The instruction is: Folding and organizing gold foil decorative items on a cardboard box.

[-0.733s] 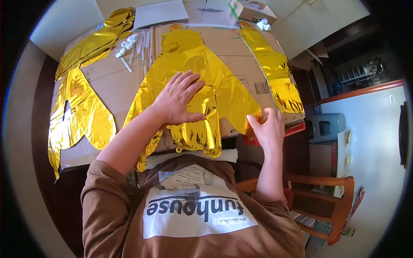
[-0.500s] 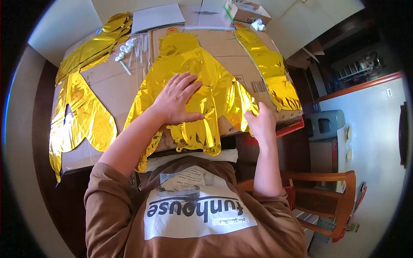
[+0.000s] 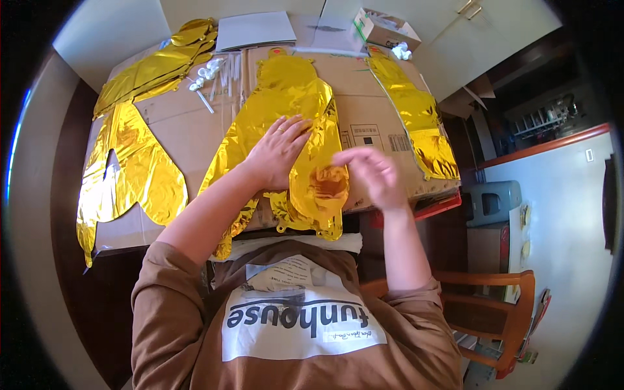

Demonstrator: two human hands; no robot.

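A flat, uninflated gold foil balloon (image 3: 279, 91) lies across the middle of the cardboard, its near end reaching the front edge. My left hand (image 3: 281, 146) rests palm down on it with fingers stretched out, a ring on one finger. The balloon's right part is folded over toward the middle, and its rounded end lies beside my right hand (image 3: 374, 174). That hand is slightly blurred, fingers extended leftward just above the fold, with nothing in them. Whether its fingertips touch the foil I cannot tell.
Other gold foil balloons lie at the left (image 3: 140, 162) and right (image 3: 416, 123) of the cardboard (image 3: 364, 97). Clear straws (image 3: 229, 75) and white pieces (image 3: 207, 70) lie behind, near a white sheet stack (image 3: 255, 30) and an open box (image 3: 383, 29). A wooden chair (image 3: 484, 312) stands at right.
My right hand has folded the balloon's right part over to the left and let go of it. My left hand stays pressed on the foil. The whole view has shifted slightly.
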